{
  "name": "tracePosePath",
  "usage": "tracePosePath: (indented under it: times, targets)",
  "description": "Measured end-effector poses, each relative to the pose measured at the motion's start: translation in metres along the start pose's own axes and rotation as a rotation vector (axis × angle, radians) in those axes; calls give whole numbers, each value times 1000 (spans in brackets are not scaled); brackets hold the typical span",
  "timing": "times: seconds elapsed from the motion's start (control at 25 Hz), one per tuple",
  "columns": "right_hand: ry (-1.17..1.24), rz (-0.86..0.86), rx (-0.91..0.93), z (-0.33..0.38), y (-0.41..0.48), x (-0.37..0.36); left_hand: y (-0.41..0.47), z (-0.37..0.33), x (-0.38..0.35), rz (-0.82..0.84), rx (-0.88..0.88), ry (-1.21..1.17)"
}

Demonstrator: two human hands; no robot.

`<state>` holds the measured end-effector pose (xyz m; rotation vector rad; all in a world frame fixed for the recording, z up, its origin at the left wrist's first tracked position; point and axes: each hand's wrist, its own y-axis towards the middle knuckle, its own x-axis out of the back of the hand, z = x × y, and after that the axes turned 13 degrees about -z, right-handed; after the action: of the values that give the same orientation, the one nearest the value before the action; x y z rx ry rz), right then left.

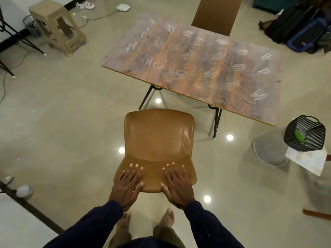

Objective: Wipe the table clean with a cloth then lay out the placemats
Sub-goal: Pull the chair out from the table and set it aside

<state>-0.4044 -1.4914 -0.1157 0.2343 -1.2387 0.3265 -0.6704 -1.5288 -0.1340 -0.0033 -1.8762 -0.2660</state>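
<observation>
A wooden table (193,68) stands ahead of me, its brown top covered in white chalk scribbles. Directly in front of me is a tan leather chair (158,136). My left hand (128,185) and my right hand (176,185) both grip the top of its backrest, fingers draped over the front and thumbs behind. At the right, a black basket (304,134) with something green inside sits on a pale marbled mat (308,159). No cloth can be made out for certain.
A second tan chair (216,15) stands at the table's far side. A beige plastic stool (57,25) is at the far left, with cables and a white device on the floor. Dark bags (300,29) lie at the far right. My bare feet show below.
</observation>
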Motion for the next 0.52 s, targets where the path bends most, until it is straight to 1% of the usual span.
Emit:
tracePosePath:
  times: [0.12,0.28,0.52]
  targets:
    - [-39,-3,47,-25,16,8,4,-21,-10,-35,58,2]
    - [-24,-25,66,-33,29,13,23,-25,-8,-154,20,41]
    - [22,-52,24,-38,32,10,38,-22,-16,-220,35,39]
